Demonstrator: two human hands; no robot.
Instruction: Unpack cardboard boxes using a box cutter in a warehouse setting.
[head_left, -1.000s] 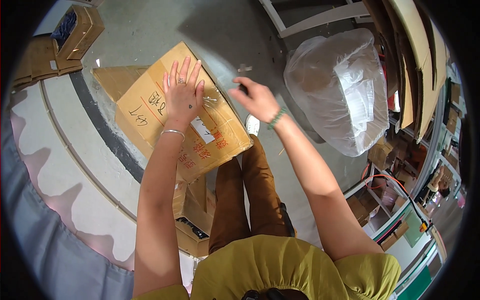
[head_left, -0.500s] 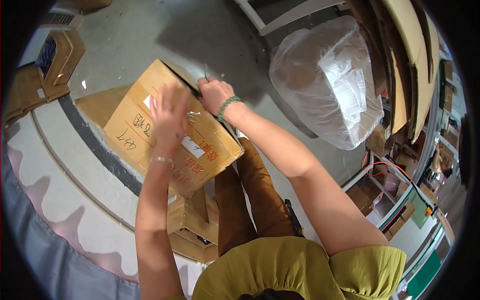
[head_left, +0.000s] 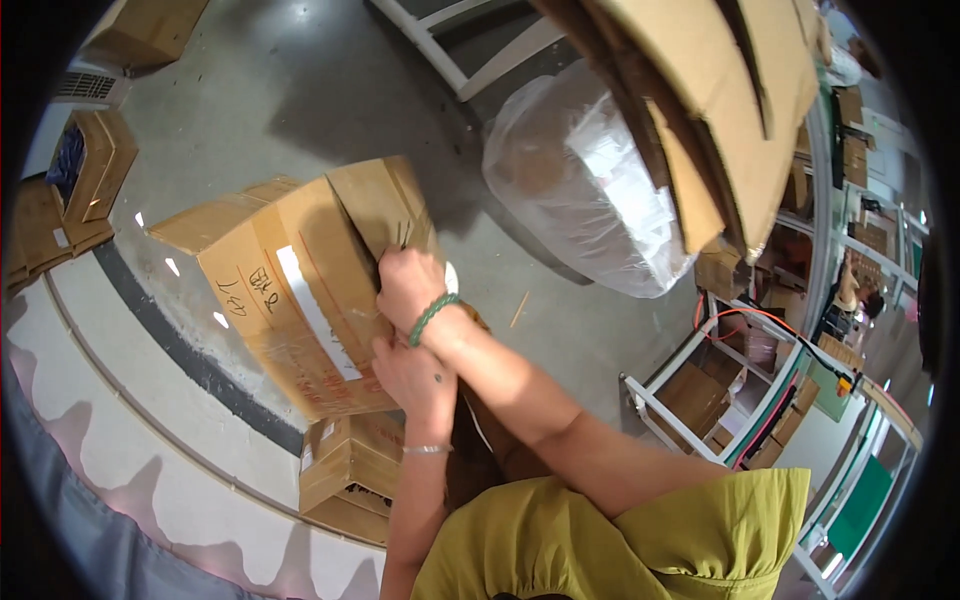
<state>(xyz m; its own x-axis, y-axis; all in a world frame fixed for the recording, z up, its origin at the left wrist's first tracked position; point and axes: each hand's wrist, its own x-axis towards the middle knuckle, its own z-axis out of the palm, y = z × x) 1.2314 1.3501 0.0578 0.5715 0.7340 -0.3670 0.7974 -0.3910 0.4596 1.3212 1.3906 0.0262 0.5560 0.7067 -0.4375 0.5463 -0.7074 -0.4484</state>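
In front of me a large brown cardboard box (head_left: 290,330) is tilted, with red print, black handwriting and a white strip on its side. One flap (head_left: 375,195) stands out at its far right. My right hand (head_left: 408,285), with a green bracelet at the wrist, is closed round a thin dark tool with two narrow prongs (head_left: 403,234) at the box's edge. Just below it, my left hand (head_left: 418,382) has its fingers curled at the box's near right edge, partly hidden by my right wrist.
A big clear plastic bag (head_left: 560,170) lies on the floor to the right, beside stacked cardboard sheets (head_left: 700,100). Another open carton (head_left: 355,465) sits below the box. Smaller boxes (head_left: 100,165) stand at far left. A white-framed rack (head_left: 700,400) is at right.
My left hand has come off the box's printed side to its right edge, under my right wrist. The flap now stands outward. My view has shifted to the right.
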